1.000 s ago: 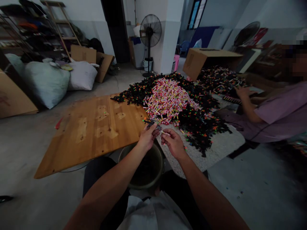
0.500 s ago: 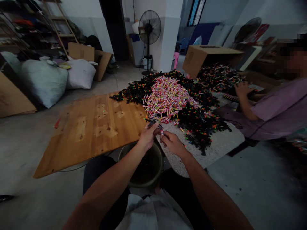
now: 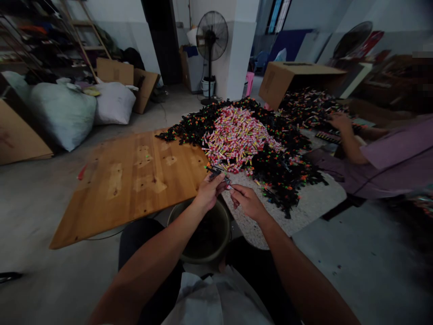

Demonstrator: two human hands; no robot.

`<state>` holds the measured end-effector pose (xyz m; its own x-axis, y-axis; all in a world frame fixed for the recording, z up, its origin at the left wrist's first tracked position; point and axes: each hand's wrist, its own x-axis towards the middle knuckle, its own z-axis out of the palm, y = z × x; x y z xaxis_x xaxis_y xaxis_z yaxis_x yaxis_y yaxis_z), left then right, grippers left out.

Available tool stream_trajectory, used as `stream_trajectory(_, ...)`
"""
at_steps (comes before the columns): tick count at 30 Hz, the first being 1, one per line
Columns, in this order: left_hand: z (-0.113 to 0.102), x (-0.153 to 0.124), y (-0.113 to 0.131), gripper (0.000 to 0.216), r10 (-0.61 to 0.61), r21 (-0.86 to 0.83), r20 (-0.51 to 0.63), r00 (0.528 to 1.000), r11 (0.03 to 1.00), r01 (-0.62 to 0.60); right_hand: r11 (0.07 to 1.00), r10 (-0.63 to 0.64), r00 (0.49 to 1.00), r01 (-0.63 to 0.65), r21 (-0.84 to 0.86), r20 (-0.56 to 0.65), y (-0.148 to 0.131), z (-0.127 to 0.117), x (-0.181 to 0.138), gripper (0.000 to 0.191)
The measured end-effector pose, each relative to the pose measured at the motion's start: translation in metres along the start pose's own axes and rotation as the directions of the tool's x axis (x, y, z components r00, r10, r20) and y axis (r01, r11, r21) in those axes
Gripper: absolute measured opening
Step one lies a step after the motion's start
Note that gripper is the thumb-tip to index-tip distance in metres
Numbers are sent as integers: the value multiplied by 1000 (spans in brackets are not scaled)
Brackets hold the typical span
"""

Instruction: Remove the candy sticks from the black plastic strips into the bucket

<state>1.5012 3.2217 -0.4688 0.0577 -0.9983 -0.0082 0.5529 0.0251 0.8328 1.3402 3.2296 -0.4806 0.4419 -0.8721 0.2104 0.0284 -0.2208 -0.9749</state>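
Observation:
My left hand [image 3: 209,192] is closed around several black plastic toy guns [image 3: 214,170], one showing a bright green tip. Close beside it, my right hand [image 3: 248,201] pinches a small pale piece [image 3: 229,187] at the end of the held guns; what kind it is I cannot make out. Beyond both hands rises a heap of small pink, white and yellow wrapped tubes [image 3: 237,135]. Around this heap lie many more black toy guns [image 3: 279,180] with orange and green tips.
A round bucket [image 3: 225,241] stands below my hands, between my knees. At left is a wooden board [image 3: 101,180]; at right, a speckled tabletop [image 3: 321,198]. A co-worker in a pink shirt [image 3: 399,149] sits at right by a cardboard box [image 3: 277,85]. A fan [image 3: 211,38] stands behind.
My right hand has shifted slightly right, with its fingers still at the held guns. The co-worker's head has moved right, mostly into the dark edge. My left hand keeps its grip.

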Motion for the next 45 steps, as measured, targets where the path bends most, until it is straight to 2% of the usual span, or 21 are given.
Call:
stream_trajectory(6,5,-2,2,51,59,37,-21,998,998,-58,982,56,998,-48,181,-41,3,3,0,35)
stream_trajectory(9,5,-3,5,48,100,123,-28,995,988,-96,967,115,991,-97,238,-64,1,4,0,34)
stream_trajectory(13,3,-5,9,42,115,245,-68,991,965,-95,909,204,978,-170,380,-50,-2,9,-1,30)
stream_trajectory(16,-2,-8,9,39,90,281,-79,993,958,-65,888,205,975,-147,436,-89,5,17,-2,32)
stream_trajectory(19,-19,-12,8,37,30,345,-56,998,938,-9,942,181,983,-167,290,-20,21,16,-4,37)
stream_trajectory(21,-39,-16,10,35,-54,440,-30,998,896,62,983,184,983,-184,14,-1,32,6,-6,38)
stream_trajectory(22,-50,-18,11,35,-129,508,-15,992,853,119,964,190,981,-195,-181,-43,37,-3,-8,35)
stream_trajectory(23,-62,-20,13,35,-214,609,5,977,776,166,894,190,974,-223,-388,-121,40,-13,-10,30)
stream_trajectory(24,-74,-22,15,33,-281,724,40,959,669,166,772,191,959,-280,-571,-212,43,-24,-12,25)
stream_trajectory(25,-85,-24,17,29,-302,823,78,950,558,110,620,199,934,-355,-700,-297,45,-35,-14,23)
stream_trajectory(27,-102,-27,20,25,-307,941,70,949,336,39,356,244,882,-469,-808,-404,46,-54,-18,26)
stream_trajectory(28,-106,-28,20,25,-289,963,65,955,268,15,282,271,868,-485,-828,-416,47,-61,-20,30)
stream_trajectory(29,-108,-29,19,25,-269,972,65,961,237,0,246,293,866,-478,-843,-405,47,-67,-20,32)
stream_trajectory(31,-103,-28,13,26,-237,959,123,964,276,-55,238,317,878,-439,-867,-358,47,-73,-20,31)
stream_trajectory(34,-82,-24,-3,24,-201,890,265,943,426,-159,253,342,876,-436,-864,-342,47,-74,-13,26)
stream_trajectory(36,-64,-21,-17,23,-180,841,294,939,515,-165,263,332,871,-454,-851,-362,47,-73,-7,28)
stream_trajectory(38,-48,-18,-30,24,-152,784,244,958,613,-102,300,299,883,-448,-842,-363,47,-70,0,27)
stream_trajectory(41,-27,-11,-47,30,-167,591,142,976,805,52,423,215,917,-397,-814,-335,43,-60,8,14)
stream_trajectory(43,-17,-5,-54,29,-176,448,119,977,888,106,510,129,950,-309,-802,-284,40,-48,10,11)
stream_trajectory(45,-11,3,-59,26,-134,362,97,986,928,90,583,35,984,-163,-796,-176,37,-34,12,11)
